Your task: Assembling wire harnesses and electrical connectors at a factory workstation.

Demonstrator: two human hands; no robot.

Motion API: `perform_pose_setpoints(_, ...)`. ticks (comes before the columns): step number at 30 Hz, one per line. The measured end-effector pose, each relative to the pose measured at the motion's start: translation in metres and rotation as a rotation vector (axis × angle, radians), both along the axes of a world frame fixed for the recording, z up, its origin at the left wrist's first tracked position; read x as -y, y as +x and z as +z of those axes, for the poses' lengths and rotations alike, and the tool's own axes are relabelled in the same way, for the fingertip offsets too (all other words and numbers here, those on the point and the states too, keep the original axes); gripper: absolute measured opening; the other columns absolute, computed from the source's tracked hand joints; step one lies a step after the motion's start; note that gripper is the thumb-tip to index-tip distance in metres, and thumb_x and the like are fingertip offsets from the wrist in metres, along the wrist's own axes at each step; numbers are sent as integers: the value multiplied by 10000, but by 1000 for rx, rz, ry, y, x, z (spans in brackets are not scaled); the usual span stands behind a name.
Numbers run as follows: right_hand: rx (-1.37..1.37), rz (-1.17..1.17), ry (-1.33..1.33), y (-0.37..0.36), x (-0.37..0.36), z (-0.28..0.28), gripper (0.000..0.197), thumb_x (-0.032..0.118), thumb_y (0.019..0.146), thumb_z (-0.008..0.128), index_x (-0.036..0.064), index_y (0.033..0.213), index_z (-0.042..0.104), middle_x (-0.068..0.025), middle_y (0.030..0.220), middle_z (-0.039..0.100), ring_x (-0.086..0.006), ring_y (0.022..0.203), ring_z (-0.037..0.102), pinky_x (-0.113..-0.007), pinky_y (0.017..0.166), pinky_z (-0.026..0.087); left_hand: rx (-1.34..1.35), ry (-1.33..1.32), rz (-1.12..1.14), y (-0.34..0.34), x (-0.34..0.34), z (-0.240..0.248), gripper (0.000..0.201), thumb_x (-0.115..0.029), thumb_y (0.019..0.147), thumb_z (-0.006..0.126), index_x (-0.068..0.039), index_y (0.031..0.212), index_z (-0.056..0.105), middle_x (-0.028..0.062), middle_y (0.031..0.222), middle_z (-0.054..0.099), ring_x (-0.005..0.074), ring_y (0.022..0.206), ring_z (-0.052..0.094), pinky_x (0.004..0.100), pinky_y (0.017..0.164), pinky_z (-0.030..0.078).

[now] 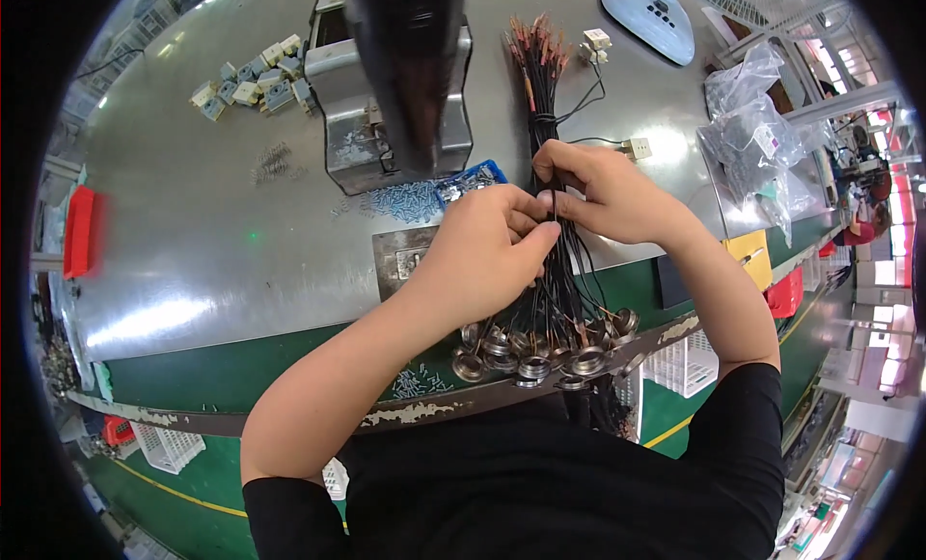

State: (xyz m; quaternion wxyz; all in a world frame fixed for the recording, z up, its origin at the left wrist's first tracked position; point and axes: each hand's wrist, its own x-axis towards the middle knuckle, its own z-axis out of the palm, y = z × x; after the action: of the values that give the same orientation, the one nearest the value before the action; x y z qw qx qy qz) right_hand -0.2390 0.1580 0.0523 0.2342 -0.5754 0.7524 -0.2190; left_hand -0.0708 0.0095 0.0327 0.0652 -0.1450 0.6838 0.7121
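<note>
A bundle of black wires [543, 126] lies across the metal sheet, its coppery ends fanned out at the far side. Round metal rings [533, 367] hang on its near ends by the table edge. Over the middle of the bundle, my left hand [492, 246] is closed, thumb and fingertips pinched on a black wire. My right hand [603, 193] is closed right beside it, fingers curled around the wires. Just beyond, two wires end in small cream connector blocks [597, 45]. The fingertips partly hide what they pinch.
A metal machine [352, 126] with a dark column stands left of the bundle. Small screws [405, 201] lie by a blue tray [473, 179]. Connector blocks [246, 85] are heaped at the far left. A red bin [80, 232], plastic bags [762, 126] and a fan [762, 5] flank the table.
</note>
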Motion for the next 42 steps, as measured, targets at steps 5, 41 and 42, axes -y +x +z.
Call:
perform_pose_setpoints(5,129,-120,-142,10,-10,-14,309,33,860,706,19,1123,544,-84,826,562,-201,700,501,-343,644,441,28,-81,-90,-14,-4,-6,197,-160,1005,735,20,943,684,-18,747,639,30,613,565,223,522,406)
perform_pose_setpoints(41,25,541,-103,37,-22,19,363,361,731,853,55,808,673,-90,1003,642,-345,988,574,-488,944,459,-42,-368,-152,13,13,-2,260,-149,807,722,79,879,621,198,772,687,319,741,702,418,704,558)
perform_pose_setpoints(42,16,540,-97,37,-23,19,362,365,729,849,56,803,674,-91,1024,648,-350,1007,579,-492,947,462,-58,-389,-152,14,13,-4,256,-146,807,718,77,875,613,201,778,684,328,748,699,425,709,556)
